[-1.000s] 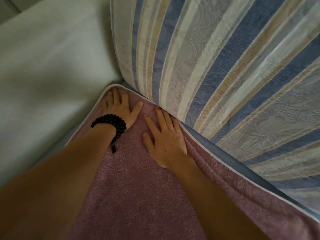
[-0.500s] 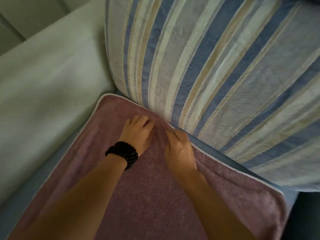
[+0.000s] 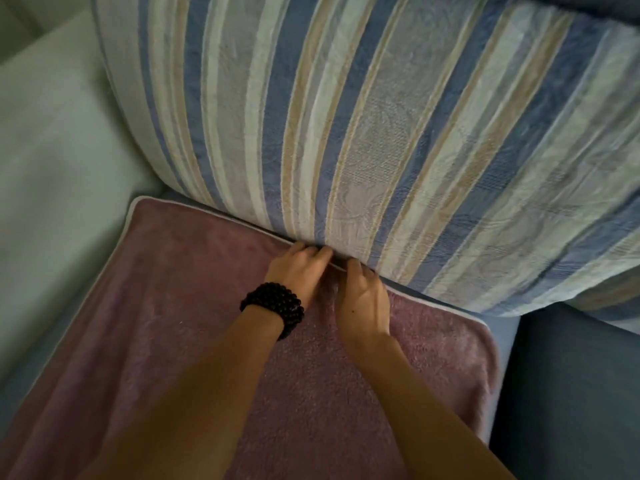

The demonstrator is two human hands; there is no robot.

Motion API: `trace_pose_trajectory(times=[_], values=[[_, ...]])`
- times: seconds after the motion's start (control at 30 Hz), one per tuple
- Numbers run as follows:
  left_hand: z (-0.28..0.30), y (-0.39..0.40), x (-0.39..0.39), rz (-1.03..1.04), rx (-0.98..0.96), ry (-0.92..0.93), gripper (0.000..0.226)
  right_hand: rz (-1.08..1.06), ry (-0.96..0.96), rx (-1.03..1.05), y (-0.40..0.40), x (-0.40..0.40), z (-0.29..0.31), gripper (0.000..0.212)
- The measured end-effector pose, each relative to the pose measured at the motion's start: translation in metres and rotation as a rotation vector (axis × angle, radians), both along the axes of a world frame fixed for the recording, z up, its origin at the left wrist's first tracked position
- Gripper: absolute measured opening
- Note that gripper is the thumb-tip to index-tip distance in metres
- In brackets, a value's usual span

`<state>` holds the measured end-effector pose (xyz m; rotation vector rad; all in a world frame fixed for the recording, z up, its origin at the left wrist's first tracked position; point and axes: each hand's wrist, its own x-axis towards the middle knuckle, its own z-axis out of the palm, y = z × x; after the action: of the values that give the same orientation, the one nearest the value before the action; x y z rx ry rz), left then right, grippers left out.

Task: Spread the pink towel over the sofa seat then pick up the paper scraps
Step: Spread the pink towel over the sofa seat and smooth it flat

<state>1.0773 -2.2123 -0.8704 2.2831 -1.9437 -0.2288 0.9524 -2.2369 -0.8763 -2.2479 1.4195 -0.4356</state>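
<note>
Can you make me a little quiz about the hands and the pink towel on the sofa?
1. True or false: both hands are at the back edge of the pink towel.
2. Which wrist wears the black bead bracelet?
3. What rises just behind the towel: A) striped cushion, B) wooden box, C) basket?

Key:
1. True: left hand and right hand meet there.
2. The left.
3. A.

Left hand [image 3: 298, 268] and right hand [image 3: 362, 296] shifted from frame centre-left to centre, fingers now curled on fuzzy pink towel's [image 3: 194, 306] white-piped back edge.
</note>
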Motion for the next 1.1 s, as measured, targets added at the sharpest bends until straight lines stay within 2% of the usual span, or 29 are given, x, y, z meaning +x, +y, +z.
trace_pose_trajectory(times=[0.1,0.17,0.27,0.37,0.43,0.5,0.57,0.67,0.73,0.87,0.97,1.1], values=[[-0.007,0.005,-0.002,-0.005,-0.063,0.043,0.034,0.007,-0.035,-0.05,0.008,-0.005,-0.009,0.027],[-0.014,0.013,-0.002,-0.045,-0.088,0.114,0.041,0.079,0.045,-0.031,0.018,-0.014,-0.019,0.04],[-0.022,0.026,-0.007,-0.071,-0.022,0.084,0.045,0.205,0.178,0.017,0.03,-0.028,-0.029,0.056],[-0.022,0.028,-0.015,-0.055,0.037,0.028,0.049,0.264,0.109,0.02,0.028,-0.043,-0.024,0.054],[-0.015,0.027,-0.028,-0.067,0.01,-0.01,0.051,0.271,0.108,0.021,0.028,-0.068,-0.018,0.052],[-0.014,0.028,-0.051,-0.143,-0.027,-0.035,0.052,0.27,0.183,0.03,0.028,-0.103,-0.02,0.052],[-0.018,0.03,-0.084,-0.231,0.046,-0.047,0.056,0.278,0.309,0.061,0.024,-0.141,-0.022,0.056],[-0.027,0.028,-0.122,-0.156,0.213,-0.062,0.066,0.283,0.396,0.067,0.015,-0.176,-0.019,0.058],[-0.032,0.028,-0.143,-0.147,0.237,-0.072,0.07,0.284,0.415,0.084,0.012,-0.189,-0.015,0.059],[-0.026,0.038,-0.17,-0.171,0.259,-0.036,0.067,0.308,0.438,0.103,0.018,-0.209,-0.003,0.06],[-0.006,0.061,-0.174,-0.096,0.2,0.02,0.061,0.275,0.298,0.168,0.034,-0.215,0.011,0.056],[0.021,0.117,-0.177,-0.08,-0.019,0.008,0.025,0.306,0.131,0.094,0.078,-0.221,0.024,0.035]])
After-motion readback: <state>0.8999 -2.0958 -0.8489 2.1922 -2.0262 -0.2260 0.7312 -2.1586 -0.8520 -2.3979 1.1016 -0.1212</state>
